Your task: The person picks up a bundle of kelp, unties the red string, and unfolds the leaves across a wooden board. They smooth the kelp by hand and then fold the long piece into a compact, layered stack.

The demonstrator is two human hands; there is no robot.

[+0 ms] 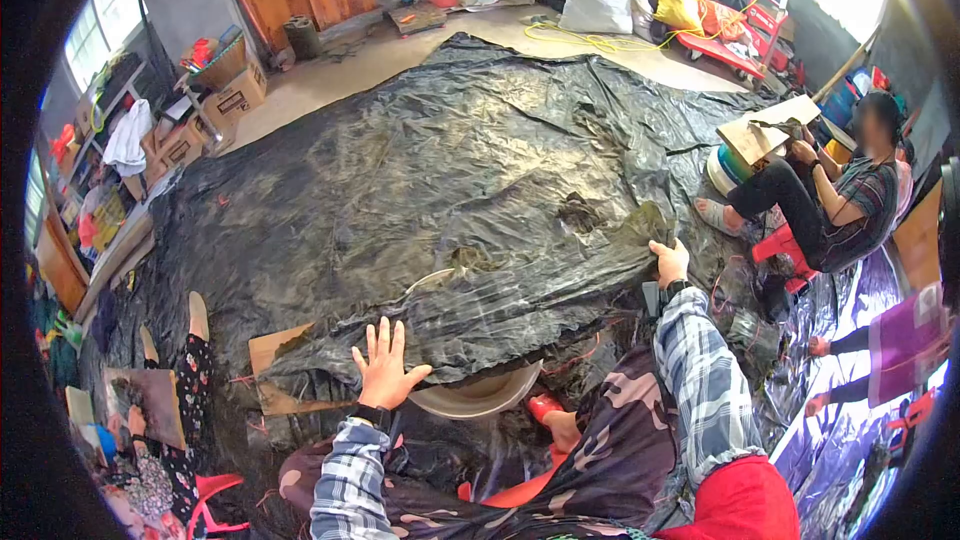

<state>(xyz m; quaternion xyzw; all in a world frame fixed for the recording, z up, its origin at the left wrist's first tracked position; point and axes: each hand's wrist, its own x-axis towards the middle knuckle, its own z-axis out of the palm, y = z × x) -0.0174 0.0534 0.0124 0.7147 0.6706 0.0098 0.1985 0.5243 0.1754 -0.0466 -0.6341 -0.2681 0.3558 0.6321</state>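
two hands of mine are on the big black plastic sheet (450, 170) that lies spread over the floor, reaching almost to the far wall. my left hand (385, 365) lies flat on the sheet's near edge with the fingers released and fanned wide, holding nothing, just pressing on the crinkled plastic. my right hand (668, 262) is further out toward the sheet's right edge, fingers clenched on a bunched fold of the plastic there. both my sleeves are plaid, with a dark watch on each wrist. just under the near edge of the sheet, between my two arms, a pale round basin (480, 395) sticks out, partly covered by the plastic. a flat piece of brown cardboard (275, 360) lies at the near left corner of the sheet, touching its edge and partly beneath it. near the sheet's right edge another person (840, 200) sits on a low red stool (785, 245), holding a piece of cardboard up in their hands. at the near left corner of the floor a second person's legs in patterned dark cloth (195, 370) stretch toward the sheet. beyond the sheet's far edge white and yellow sacks (600, 0) are heaped, and cardboard boxes (235, 95) stand by the far left corner.
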